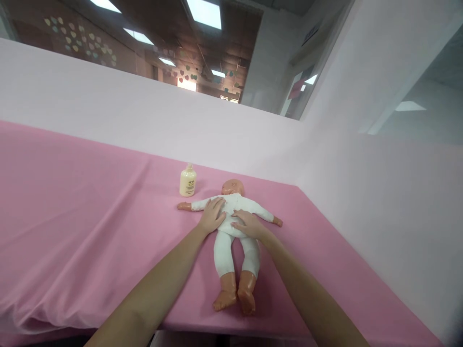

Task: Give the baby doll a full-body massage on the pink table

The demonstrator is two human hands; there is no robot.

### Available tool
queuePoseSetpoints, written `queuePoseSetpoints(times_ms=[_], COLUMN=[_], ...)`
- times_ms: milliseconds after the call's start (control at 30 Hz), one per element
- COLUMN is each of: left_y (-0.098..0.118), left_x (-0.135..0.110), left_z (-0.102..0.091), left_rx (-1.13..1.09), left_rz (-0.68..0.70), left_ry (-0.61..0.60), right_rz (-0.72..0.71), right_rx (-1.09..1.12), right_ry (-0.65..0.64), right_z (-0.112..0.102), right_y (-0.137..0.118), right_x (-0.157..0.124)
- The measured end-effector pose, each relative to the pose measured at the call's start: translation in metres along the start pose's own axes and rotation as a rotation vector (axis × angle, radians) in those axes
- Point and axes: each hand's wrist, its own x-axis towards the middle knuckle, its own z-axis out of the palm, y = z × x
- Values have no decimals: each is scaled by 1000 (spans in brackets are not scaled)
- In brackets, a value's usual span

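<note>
A baby doll (229, 226) with a white cloth body lies stretched out, its head toward the wall and its bare feet toward me. Its arms are spread wide to both sides. My left hand (212, 215) rests flat on the left side of the doll's torso, fingers pointing toward its head. Lower on the torso, from the right, my right hand (249, 224) lies with its fingers extended across the belly. Neither hand grips anything. Beyond the doll's left-side arm stands a pale yellow bottle (188, 182) with dark printing, upright.
A pink cloth (108, 217) covers the table, with folds at the left front. A white wall (126, 115) borders the back, and another wall (379, 202) the right side. Windows (202, 53) above show ceiling lights and heart-shaped stickers.
</note>
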Motion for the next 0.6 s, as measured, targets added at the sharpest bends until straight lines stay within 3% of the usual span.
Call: queuePoseSetpoints(times_ms=[167,300,367,600], left_y=[-2,-6,-8,-11], left_x=[4,5,4,6], left_z=[-3,-1,0,5], left_rx=[22,28,20,46], left_rz=[-82,-135,-133,-132], left_ry=[115,157,170,201], right_rz=[-67,-112,-202,-347], right_rx=[-303,-323,-346,-839], right_ry=[-182,-116,-55,-121], right_z=[-17,-15,-4,53], right_y=[-18,-29,-36,-82], right_x=[19,48,67,126])
